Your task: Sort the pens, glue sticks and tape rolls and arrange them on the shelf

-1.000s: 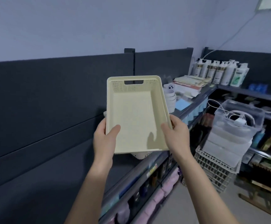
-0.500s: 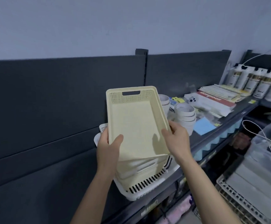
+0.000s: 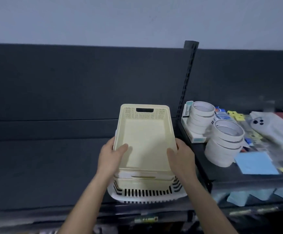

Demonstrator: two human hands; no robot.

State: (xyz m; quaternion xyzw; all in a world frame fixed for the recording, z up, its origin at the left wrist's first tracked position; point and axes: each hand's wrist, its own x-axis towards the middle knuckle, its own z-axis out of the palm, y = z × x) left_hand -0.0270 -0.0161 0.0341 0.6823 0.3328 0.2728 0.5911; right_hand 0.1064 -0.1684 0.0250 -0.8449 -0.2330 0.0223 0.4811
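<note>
The left hand (image 3: 111,156) and right hand (image 3: 182,157) are each gripping a side of the cream tray (image 3: 144,137), thumbs inside, over other trays nested in a basket (image 3: 145,195) on the shelf (image 3: 238,179). Tape rolls (image 3: 225,142) are standing in 2 stacks beside it. Sorting is seemingly just starting, with pens and glue sticks not identifiable.

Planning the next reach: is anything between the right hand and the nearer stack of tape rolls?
Nothing visible: only bare shelf lies between the right hand and the nearer tape stack. That hand, like the left hand, grips the cream tray.
</note>
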